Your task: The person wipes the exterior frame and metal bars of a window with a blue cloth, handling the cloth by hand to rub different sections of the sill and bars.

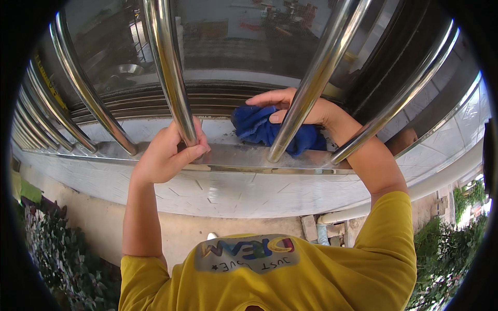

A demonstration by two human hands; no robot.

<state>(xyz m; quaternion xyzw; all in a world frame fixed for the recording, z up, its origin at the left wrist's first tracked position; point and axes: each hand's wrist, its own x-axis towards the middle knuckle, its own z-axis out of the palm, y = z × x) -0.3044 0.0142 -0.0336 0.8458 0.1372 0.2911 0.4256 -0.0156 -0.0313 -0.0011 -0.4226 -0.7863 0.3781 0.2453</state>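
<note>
My left hand point(167, 149) is wrapped around the lower end of a polished metal window bar point(170, 74), just above the bottom rail point(233, 157). Between two bars further right, my right hand point(297, 107) reaches in over the sill. It loosely holds a bunched blue cloth point(253, 126), with the thumb on the near side and the fingers stretched along the far side. The cloth rests on the white tiled sill point(216, 130), and part of it hangs over the rail. One bar point(319, 77) crosses in front of my right hand and hides part of it.
More metal bars point(83, 85) stand in a row to the left, and another point(400, 89) crosses my right forearm. Behind them is a dark window screen point(233, 46) above a grooved track point(155, 103). Below are a tiled wall point(233, 190), a pipe point(346, 214) and plants point(66, 248).
</note>
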